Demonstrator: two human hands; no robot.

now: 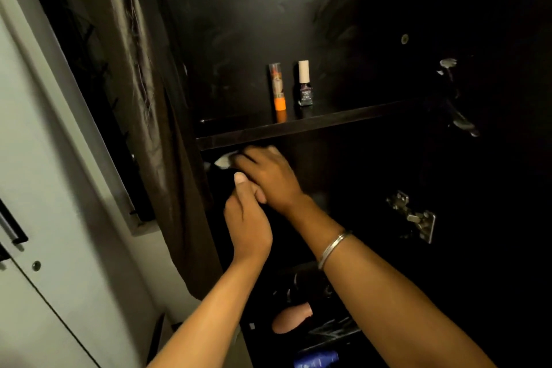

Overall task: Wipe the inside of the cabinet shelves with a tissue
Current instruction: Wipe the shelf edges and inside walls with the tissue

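Two bare forearms reach up into a dark wooden cabinet (298, 24), the right wrist ringed by a thin silver bangle (333, 246). Left hand (248, 218) hangs in front of the lower compartment, fingers loosely curled, thumb raised, gripping nothing visible. Right hand (268, 176) lies just beyond it, fingers flattened on a crumpled white tissue (224, 161) beneath the front left edge of the dark shelf board (343, 119). Farther back, on that shelf, an orange-based tube (277, 86) and a white-capped nail polish bottle (304, 84) stand upright, side by side.
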